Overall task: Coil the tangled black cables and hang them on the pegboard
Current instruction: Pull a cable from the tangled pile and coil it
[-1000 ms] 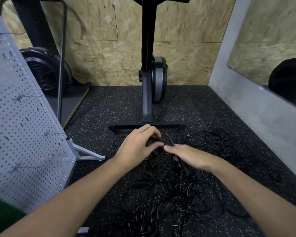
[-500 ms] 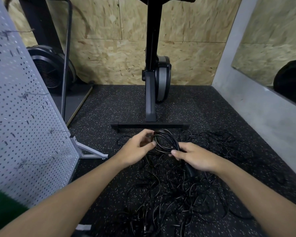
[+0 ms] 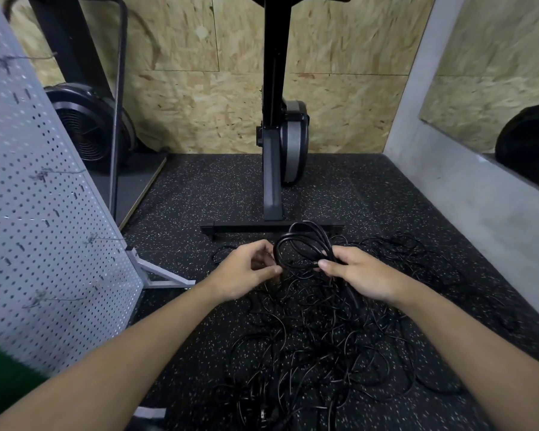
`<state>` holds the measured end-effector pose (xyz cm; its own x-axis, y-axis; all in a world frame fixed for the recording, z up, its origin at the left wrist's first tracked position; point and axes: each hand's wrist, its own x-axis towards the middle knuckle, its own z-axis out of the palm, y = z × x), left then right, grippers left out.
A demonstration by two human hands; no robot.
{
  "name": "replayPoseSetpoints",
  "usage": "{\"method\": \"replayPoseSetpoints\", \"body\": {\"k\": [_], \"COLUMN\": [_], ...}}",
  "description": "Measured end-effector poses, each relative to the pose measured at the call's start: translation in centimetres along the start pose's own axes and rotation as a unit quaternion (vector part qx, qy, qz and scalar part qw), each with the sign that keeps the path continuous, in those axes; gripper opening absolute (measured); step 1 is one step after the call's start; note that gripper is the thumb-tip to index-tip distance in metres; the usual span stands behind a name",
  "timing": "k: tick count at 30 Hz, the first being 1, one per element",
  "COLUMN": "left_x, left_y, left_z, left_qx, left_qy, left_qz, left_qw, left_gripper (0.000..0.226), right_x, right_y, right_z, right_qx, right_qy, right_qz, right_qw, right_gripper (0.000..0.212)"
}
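- Right-hand fingers [image 3: 325, 263] curl round the gathered bottom of a small coil [image 3: 299, 237] of thicker black cable. The right hand [image 3: 360, 275] serves as the clamp, presumably so the loops cannot spring apart.
- Left-hand fingers [image 3: 274, 269]: thumb and forefinger close together on the coil's left side and seem to pinch a strand there, though the contact is partly shadowed. The left hand [image 3: 246, 272] likely steers the next turn into line with the others.
- The coil stands upright between the two hands, its loops arching up toward the far side, lifted just clear of the heap. By my reading it is held high so the free tail can draw out of the mess below without snagging.
- Tangled cables [image 3: 308, 353]: a loose heap of thin black strands on the speckled floor [image 3: 199, 188], running from under the hands to the near edge and off to the right. Most of it is not yet coiled.
- Pegboard [image 3: 44, 244] stands at the left, leaning, on a white foot [image 3: 161, 276]. Wire hooks [image 3: 105, 239] jut from it, and I see no cable on any of them.
- Far side: the exercise machine [image 3: 274, 119], its base bar just beyond the coil, with a chipboard wall behind.
- Judgement: early days. The first coil is being formed and hanging has not begun.
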<state>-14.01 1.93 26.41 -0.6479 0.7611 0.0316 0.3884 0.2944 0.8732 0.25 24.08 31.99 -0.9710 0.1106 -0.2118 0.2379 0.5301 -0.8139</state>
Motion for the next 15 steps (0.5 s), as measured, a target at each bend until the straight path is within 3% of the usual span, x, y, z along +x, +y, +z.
{"method": "replayPoseSetpoints", "body": {"k": [5, 11, 15], "left_x": [-0.1, 0.0, -0.3], "left_y": [-0.4, -0.8, -0.4], "left_z": [1.0, 0.7, 0.8], "left_qx": [0.064, 0.157, 0.217], "left_qy": [-0.072, -0.018, 0.011], "left_qz": [-0.011, -0.022, -0.009], "left_qw": [0.995, 0.987, 0.976], "left_gripper": [0.004, 0.003, 0.014], "right_x": [0.2, 0.1, 0.3], "right_y": [-0.1, -0.2, 0.1], "right_z": [-0.3, -0.4, -0.2], "right_qx": [0.072, 0.129, 0.159], "right_qy": [0.03, 0.107, 0.161], "right_qz": [0.007, 0.001, 0.017], "right_qw": [0.997, 0.986, 0.974], "right_gripper": [0.025, 0.027, 0.019]}}
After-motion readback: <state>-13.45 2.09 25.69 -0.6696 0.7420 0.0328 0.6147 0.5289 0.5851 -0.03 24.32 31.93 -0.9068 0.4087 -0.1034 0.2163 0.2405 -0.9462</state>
